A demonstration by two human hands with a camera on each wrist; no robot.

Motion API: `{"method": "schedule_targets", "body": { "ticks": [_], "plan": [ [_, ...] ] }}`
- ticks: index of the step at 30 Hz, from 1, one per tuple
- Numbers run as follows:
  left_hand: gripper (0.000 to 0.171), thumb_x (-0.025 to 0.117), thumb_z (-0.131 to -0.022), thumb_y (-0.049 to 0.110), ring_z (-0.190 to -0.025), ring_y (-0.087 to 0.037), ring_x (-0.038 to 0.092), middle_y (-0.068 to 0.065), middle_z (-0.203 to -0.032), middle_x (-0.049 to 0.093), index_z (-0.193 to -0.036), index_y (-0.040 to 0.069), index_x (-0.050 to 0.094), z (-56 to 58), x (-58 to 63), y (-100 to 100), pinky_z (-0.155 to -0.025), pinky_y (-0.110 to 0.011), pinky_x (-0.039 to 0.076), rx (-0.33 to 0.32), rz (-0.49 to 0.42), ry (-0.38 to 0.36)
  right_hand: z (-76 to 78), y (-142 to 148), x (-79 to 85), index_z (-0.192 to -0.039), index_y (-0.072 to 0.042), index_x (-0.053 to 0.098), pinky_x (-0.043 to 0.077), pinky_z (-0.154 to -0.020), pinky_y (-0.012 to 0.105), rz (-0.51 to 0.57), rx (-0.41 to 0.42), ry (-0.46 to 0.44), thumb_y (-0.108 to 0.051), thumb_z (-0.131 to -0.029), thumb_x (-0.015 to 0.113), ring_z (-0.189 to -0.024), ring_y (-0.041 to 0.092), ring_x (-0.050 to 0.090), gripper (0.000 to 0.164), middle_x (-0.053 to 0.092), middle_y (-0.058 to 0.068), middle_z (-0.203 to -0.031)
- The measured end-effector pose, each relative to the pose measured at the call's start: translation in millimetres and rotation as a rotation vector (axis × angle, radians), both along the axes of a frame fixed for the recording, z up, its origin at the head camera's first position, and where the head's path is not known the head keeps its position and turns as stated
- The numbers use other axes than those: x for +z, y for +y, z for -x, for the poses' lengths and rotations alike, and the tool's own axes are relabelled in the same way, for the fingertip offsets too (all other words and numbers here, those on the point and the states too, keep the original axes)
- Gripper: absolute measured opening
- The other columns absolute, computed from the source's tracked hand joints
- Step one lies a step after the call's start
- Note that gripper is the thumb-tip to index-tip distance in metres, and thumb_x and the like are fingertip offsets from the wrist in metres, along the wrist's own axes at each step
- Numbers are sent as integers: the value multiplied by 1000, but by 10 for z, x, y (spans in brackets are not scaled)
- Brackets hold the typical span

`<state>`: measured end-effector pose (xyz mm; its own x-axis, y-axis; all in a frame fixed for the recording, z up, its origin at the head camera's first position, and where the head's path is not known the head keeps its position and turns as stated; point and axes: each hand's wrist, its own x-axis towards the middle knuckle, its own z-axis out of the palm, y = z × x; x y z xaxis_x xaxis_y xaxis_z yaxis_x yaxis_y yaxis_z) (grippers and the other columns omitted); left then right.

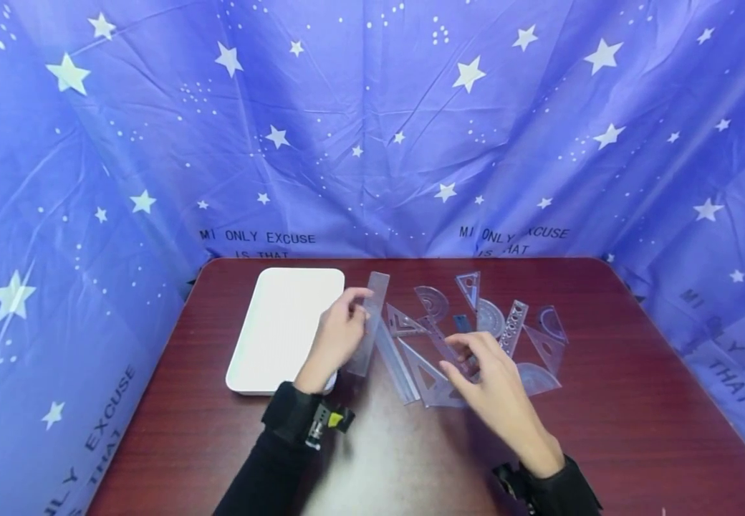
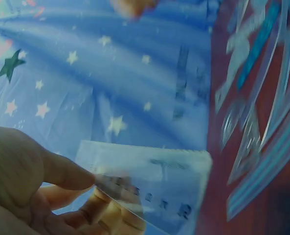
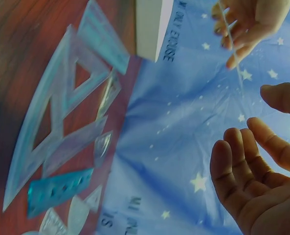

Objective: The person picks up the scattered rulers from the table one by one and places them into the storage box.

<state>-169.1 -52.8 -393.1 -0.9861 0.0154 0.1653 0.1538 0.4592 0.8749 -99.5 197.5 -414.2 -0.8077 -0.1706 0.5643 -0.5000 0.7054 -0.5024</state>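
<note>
Cloth printed with pale stars (image 1: 359, 93) hangs behind the counter (image 1: 643, 401), whose dark red top carries everything else. A flat white box (image 1: 279, 322) lies left of the loose plastic pieces, perhaps set apart so the two don't crowd each other. My left hand (image 1: 340, 330) pinches a broad clear ruler (image 1: 377, 297) between thumb and bent fingers, raised beside the box; gripping it by one edge, I judge, leaves most of its printed marks uncovered. My right hand (image 1: 495, 380) hangs above the pile, thumb and fingers spread, with nothing between them. Under and around it lie a set square (image 1: 440, 399), a protractor (image 1: 433, 302) and a small teal ruler (image 1: 462, 324), flat, probably because they're too thin to stand.
</note>
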Motion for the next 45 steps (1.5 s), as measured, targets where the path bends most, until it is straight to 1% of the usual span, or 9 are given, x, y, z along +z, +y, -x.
{"method": "schedule_targets", "body": {
  "ticks": [4,7,14,19,27,31,35,40,45],
  "plan": [
    [37,54,-99,2,-86,-29,69,-17,-101,76,-132,6,71,185,39,-246,-77,-40,55,28,167,2,32,158,-72,-118,-8,75,58,-69,28,-31,-44,-28,-2,-85,89,-80,12,64,37,67,4,-100],
    [40,53,-100,4,-83,-30,67,-16,-99,74,-136,7,69,345,19,-456,-75,-43,55,25,253,-101,51,292,-126,-117,-6,76,55,-69,25,-60,-82,-33,-1,-84,89,-81,15,64,36,67,4,-99],
    [47,49,-90,5,-61,-23,63,-9,-83,67,-133,10,68,1078,-653,-1070,-54,-39,55,-6,432,-371,49,583,-232,-113,-5,77,51,-68,20,-89,-152,-76,-2,-85,87,-82,15,64,30,70,8,-100],
    [26,47,-97,11,-61,-28,73,-13,-79,74,-107,4,70,1440,-941,-1343,-54,-41,63,-17,531,-565,37,714,-285,-114,-5,76,54,-69,24,-95,-177,-111,-3,-86,86,-84,18,65,30,70,9,-102],
    [23,50,-83,-5,-59,-28,74,-20,-78,73,-102,-5,63,1575,-1006,-1521,-55,-37,63,-85,605,-683,16,827,-366,-110,-2,77,47,-70,10,-97,-188,-77,-1,-83,88,-81,17,65,30,69,7,-97],
    [19,48,-92,2,-56,-24,71,-19,-78,72,-99,-4,64,1571,-1032,-1567,-51,-32,57,-97,657,-671,15,884,-388,-108,-3,77,44,-69,7,-108,-192,-58,0,-82,88,-79,19,66,29,70,9,-98],
    [18,52,-90,4,-61,-29,69,-26,-93,71,-94,-4,68,1558,-1072,-1586,-52,-37,57,-70,707,-585,40,940,-385,-107,-5,78,49,-68,16,-126,-201,-61,1,-82,87,-79,19,65,27,70,9,-98],
    [35,51,-92,7,-98,-46,72,-38,-125,68,-115,-9,72,1499,-1091,-1561,-76,-59,63,-16,785,-413,84,994,-376,-108,-5,78,53,-66,26,-142,-205,-65,1,-82,87,-79,19,64,28,69,9,-98],
    [44,48,-97,10,-119,-53,68,-39,-136,64,-130,-10,69,1411,-1045,-1522,-92,-69,59,13,788,-392,142,1032,-364,-111,-3,76,57,-69,28,-149,-208,-87,1,-83,85,-81,20,67,29,70,11,-100]
  ]
}}
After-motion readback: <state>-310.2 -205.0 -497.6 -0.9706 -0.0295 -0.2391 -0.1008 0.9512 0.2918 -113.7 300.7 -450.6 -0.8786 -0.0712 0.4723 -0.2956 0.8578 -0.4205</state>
